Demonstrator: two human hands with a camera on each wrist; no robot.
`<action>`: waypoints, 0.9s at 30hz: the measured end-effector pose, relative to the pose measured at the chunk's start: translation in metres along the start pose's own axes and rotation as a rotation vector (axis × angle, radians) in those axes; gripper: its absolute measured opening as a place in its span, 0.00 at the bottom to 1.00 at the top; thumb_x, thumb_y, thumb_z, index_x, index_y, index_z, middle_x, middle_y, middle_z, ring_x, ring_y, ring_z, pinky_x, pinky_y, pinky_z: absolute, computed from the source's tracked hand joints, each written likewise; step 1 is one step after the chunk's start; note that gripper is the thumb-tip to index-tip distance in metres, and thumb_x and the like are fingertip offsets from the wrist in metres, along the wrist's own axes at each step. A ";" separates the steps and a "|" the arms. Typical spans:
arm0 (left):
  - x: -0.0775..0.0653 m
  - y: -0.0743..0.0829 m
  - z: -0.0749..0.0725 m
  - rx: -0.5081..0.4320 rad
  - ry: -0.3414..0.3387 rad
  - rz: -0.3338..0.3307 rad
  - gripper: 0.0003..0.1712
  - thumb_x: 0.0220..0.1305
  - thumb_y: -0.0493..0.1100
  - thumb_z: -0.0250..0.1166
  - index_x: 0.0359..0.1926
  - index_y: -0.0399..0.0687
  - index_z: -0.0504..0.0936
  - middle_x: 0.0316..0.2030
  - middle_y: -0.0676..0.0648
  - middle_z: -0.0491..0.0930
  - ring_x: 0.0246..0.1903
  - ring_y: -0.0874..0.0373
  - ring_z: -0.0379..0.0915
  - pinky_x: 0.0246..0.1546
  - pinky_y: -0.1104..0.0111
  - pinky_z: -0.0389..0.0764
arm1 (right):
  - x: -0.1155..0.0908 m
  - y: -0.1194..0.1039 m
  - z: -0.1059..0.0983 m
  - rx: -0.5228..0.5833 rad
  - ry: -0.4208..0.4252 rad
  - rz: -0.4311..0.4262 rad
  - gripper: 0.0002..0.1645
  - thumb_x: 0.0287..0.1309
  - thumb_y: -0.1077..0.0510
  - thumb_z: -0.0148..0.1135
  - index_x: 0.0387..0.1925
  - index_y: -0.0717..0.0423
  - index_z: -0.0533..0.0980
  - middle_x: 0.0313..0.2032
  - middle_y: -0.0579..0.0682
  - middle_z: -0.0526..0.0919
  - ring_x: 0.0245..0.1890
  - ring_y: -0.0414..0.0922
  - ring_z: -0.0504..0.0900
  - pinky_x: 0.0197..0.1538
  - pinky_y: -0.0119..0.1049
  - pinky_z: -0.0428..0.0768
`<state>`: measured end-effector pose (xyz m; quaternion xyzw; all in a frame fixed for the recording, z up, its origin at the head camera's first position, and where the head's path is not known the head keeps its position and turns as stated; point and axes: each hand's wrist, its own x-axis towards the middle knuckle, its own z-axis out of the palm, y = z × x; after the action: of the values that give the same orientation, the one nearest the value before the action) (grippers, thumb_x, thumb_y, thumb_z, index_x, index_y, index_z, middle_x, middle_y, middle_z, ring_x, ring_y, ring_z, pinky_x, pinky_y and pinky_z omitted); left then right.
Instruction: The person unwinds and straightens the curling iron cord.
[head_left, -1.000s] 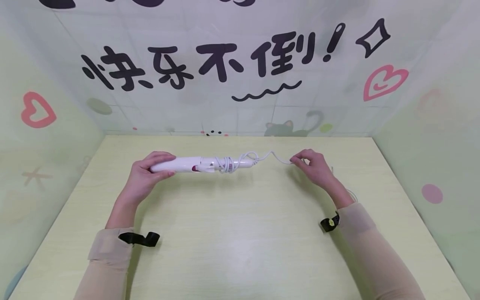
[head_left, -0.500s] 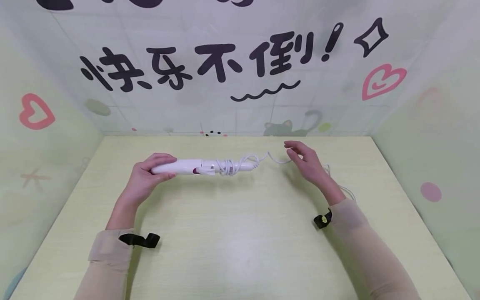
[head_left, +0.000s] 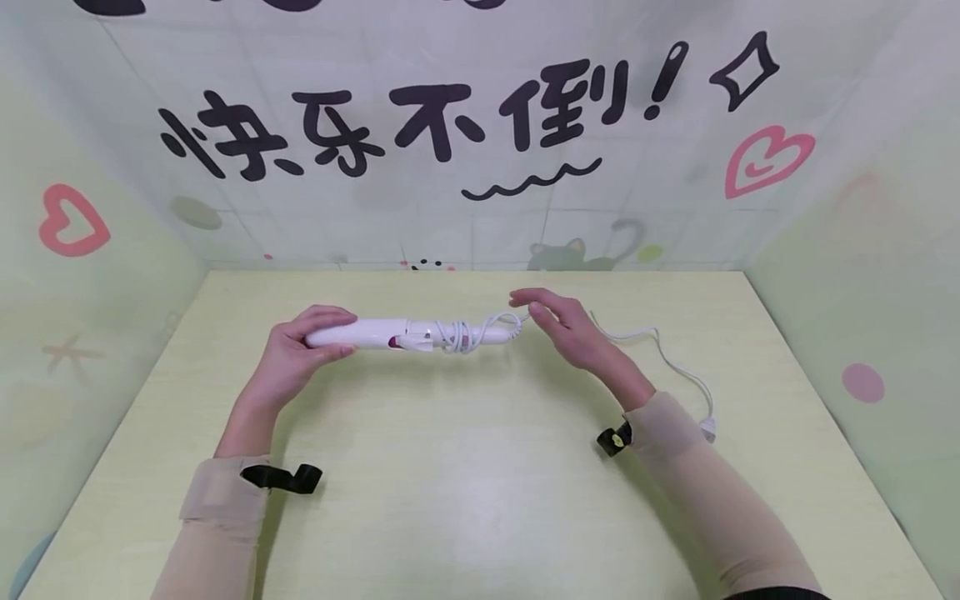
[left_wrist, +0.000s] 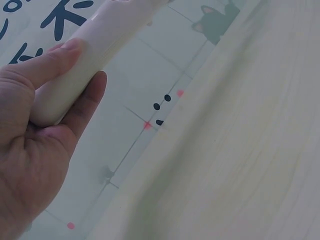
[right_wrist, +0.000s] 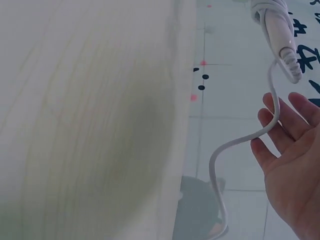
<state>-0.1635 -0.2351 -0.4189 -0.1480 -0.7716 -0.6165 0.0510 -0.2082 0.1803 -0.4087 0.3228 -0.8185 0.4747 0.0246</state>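
A white curling iron (head_left: 381, 333) with a dark red button lies level, close over the table in the head view. My left hand (head_left: 300, 337) grips its thick left end, thumb on one side and fingers on the other, as the left wrist view also shows. The white cord (head_left: 455, 335) is wound in several turns round the slimmer right part. From the iron's right tip the cord runs on past my right hand (head_left: 567, 327). That hand's fingers are spread and loosely bent; in the right wrist view the loose cord (right_wrist: 235, 144) passes across the fingertips, unpinched.
The light wooden table (head_left: 465, 467) meets a printed back wall (head_left: 480, 225). Farther right the cord trails over the table to a white plug (head_left: 707, 428) beside the right sleeve (head_left: 675, 433). Side walls stand left and right.
My right hand has let go of the cord and moved left to the iron's tip. The cord's tail and plug now show behind it. The left hand and iron have barely moved.
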 end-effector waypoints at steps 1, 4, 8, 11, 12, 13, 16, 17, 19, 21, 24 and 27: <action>0.000 0.000 0.000 0.000 0.001 0.001 0.22 0.57 0.24 0.73 0.54 0.34 0.86 0.51 0.58 0.82 0.53 0.58 0.74 0.48 0.77 0.80 | 0.001 -0.001 0.001 0.000 -0.016 0.001 0.34 0.82 0.41 0.40 0.65 0.65 0.74 0.57 0.61 0.83 0.62 0.57 0.77 0.64 0.55 0.74; 0.000 0.000 -0.001 -0.003 0.000 0.000 0.22 0.57 0.24 0.73 0.54 0.35 0.86 0.51 0.58 0.82 0.53 0.59 0.74 0.48 0.77 0.80 | 0.003 -0.001 0.004 -0.011 -0.043 0.009 0.46 0.78 0.30 0.33 0.65 0.66 0.73 0.53 0.62 0.84 0.59 0.59 0.79 0.63 0.57 0.75; 0.000 -0.001 -0.001 -0.002 0.000 0.000 0.22 0.57 0.24 0.73 0.54 0.36 0.86 0.51 0.58 0.82 0.53 0.59 0.74 0.48 0.78 0.80 | 0.003 0.001 0.006 -0.021 -0.037 0.021 0.53 0.73 0.25 0.29 0.62 0.67 0.75 0.50 0.63 0.85 0.56 0.60 0.81 0.63 0.58 0.74; 0.000 -0.001 -0.001 0.003 -0.005 0.004 0.22 0.57 0.24 0.73 0.54 0.35 0.86 0.51 0.57 0.82 0.53 0.58 0.74 0.48 0.77 0.80 | 0.001 0.003 0.007 -0.010 -0.030 0.027 0.51 0.74 0.26 0.32 0.58 0.67 0.78 0.47 0.62 0.85 0.51 0.58 0.81 0.59 0.56 0.76; 0.000 -0.001 -0.001 0.003 -0.008 0.005 0.22 0.57 0.24 0.73 0.54 0.35 0.86 0.51 0.57 0.82 0.54 0.58 0.74 0.48 0.77 0.80 | 0.001 0.003 0.007 -0.007 -0.029 0.027 0.50 0.75 0.27 0.33 0.57 0.67 0.79 0.46 0.61 0.85 0.49 0.57 0.81 0.56 0.54 0.77; 0.000 -0.001 -0.001 0.004 -0.010 0.005 0.22 0.57 0.25 0.73 0.54 0.35 0.86 0.51 0.57 0.82 0.54 0.58 0.74 0.48 0.77 0.80 | 0.001 0.003 0.008 -0.005 -0.026 0.026 0.47 0.77 0.29 0.34 0.55 0.67 0.80 0.44 0.61 0.85 0.47 0.56 0.81 0.53 0.52 0.77; 0.000 0.000 -0.001 0.005 -0.015 0.000 0.21 0.58 0.25 0.73 0.54 0.34 0.85 0.52 0.57 0.81 0.54 0.58 0.74 0.49 0.77 0.80 | 0.001 0.004 0.010 -0.032 -0.012 0.003 0.42 0.79 0.34 0.37 0.50 0.66 0.83 0.39 0.58 0.84 0.41 0.53 0.77 0.46 0.46 0.74; 0.000 0.000 -0.001 0.007 -0.015 -0.004 0.21 0.58 0.25 0.73 0.54 0.34 0.85 0.52 0.57 0.81 0.54 0.57 0.74 0.49 0.77 0.80 | 0.002 0.005 0.011 -0.051 -0.006 -0.008 0.41 0.80 0.35 0.37 0.49 0.65 0.83 0.37 0.57 0.83 0.40 0.52 0.75 0.44 0.45 0.73; 0.000 -0.001 -0.001 0.008 -0.018 -0.008 0.21 0.58 0.25 0.73 0.54 0.35 0.85 0.52 0.57 0.81 0.54 0.58 0.74 0.49 0.77 0.80 | 0.003 0.006 0.013 -0.096 0.009 -0.020 0.42 0.79 0.34 0.37 0.47 0.64 0.84 0.35 0.56 0.82 0.38 0.51 0.72 0.42 0.44 0.70; 0.000 -0.001 -0.001 0.010 -0.023 -0.009 0.21 0.58 0.26 0.73 0.54 0.35 0.85 0.52 0.57 0.81 0.54 0.58 0.74 0.49 0.77 0.80 | 0.003 0.006 0.013 -0.132 0.016 -0.028 0.37 0.80 0.39 0.40 0.45 0.63 0.85 0.33 0.54 0.80 0.38 0.51 0.70 0.42 0.43 0.68; 0.001 0.000 -0.002 0.009 -0.032 -0.010 0.22 0.58 0.26 0.73 0.54 0.35 0.86 0.52 0.56 0.81 0.54 0.57 0.74 0.48 0.76 0.81 | 0.003 0.005 0.012 -0.115 0.025 -0.007 0.22 0.78 0.51 0.51 0.45 0.62 0.85 0.32 0.50 0.77 0.39 0.49 0.70 0.43 0.41 0.72; 0.001 0.001 -0.001 0.007 -0.042 -0.018 0.21 0.58 0.26 0.73 0.55 0.35 0.85 0.52 0.56 0.81 0.54 0.57 0.73 0.48 0.76 0.81 | 0.001 0.004 0.008 -0.058 0.041 0.022 0.09 0.70 0.64 0.60 0.44 0.63 0.85 0.30 0.49 0.75 0.39 0.47 0.71 0.44 0.37 0.74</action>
<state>-0.1640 -0.2356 -0.4172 -0.1537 -0.7760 -0.6109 0.0300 -0.2089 0.1743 -0.4156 0.3032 -0.8346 0.4576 0.0456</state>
